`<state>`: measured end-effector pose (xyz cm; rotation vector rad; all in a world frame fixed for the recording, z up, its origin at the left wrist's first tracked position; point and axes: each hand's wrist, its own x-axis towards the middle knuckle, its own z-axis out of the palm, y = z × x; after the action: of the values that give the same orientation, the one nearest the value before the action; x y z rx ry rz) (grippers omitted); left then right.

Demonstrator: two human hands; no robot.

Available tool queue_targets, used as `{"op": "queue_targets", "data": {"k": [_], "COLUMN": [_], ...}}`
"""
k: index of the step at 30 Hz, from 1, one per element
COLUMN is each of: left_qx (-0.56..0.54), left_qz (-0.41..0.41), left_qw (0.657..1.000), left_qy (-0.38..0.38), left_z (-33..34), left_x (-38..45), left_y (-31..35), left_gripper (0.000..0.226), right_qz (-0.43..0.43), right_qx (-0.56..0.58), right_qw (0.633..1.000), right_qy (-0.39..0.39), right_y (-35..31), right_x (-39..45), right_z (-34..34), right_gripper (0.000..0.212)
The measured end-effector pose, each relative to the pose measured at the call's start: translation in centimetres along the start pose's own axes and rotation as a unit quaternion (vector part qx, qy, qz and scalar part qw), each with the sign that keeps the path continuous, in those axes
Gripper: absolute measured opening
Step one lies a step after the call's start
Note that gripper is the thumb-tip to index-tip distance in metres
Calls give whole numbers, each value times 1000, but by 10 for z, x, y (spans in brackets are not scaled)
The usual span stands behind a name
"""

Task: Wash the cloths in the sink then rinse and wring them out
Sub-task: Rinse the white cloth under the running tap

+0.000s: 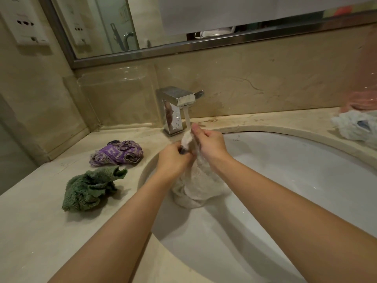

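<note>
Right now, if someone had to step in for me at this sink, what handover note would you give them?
Left hand: grips the white cloth low, over the sink.
Right hand: pinches the cloth's top end under the running faucet.
Purple cloth and green cloth: bunched on the counter left of the basin.
Done: white cloth is wet and being worked under the stream.
Left: finish, rinse and wring it. I cannot tell whether the other two are washed yet.
</note>
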<state>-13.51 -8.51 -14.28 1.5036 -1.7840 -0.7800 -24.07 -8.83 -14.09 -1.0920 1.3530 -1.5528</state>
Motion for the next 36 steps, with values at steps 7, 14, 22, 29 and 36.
{"op": "queue_targets", "data": {"k": [7, 14, 22, 29, 36], "left_qx": [-76, -176, -235, -370, -452], "left_qz": [-28, -22, 7, -43, -69], "left_qw": [994, 953, 946, 915, 888], "left_qy": [72, 244, 224, 157, -40], "left_z": [-4, -18, -17, -31, -32], "left_x": [5, 7, 4, 6, 10], "left_y": [2, 4, 7, 10, 4], "left_gripper": [30, 32, 32, 24, 39], "right_qz": [-33, -62, 31, 26, -35], "right_qx": [-4, -246, -29, 126, -39], "right_qw": [998, 957, 999, 992, 997], "right_qy": [-60, -138, -4, -13, 62], "right_y": [-5, 19, 4, -17, 6], "right_x": [-3, -3, 9, 10, 12], "right_z": [2, -20, -20, -28, -36], "right_gripper": [25, 23, 23, 25, 22]}}
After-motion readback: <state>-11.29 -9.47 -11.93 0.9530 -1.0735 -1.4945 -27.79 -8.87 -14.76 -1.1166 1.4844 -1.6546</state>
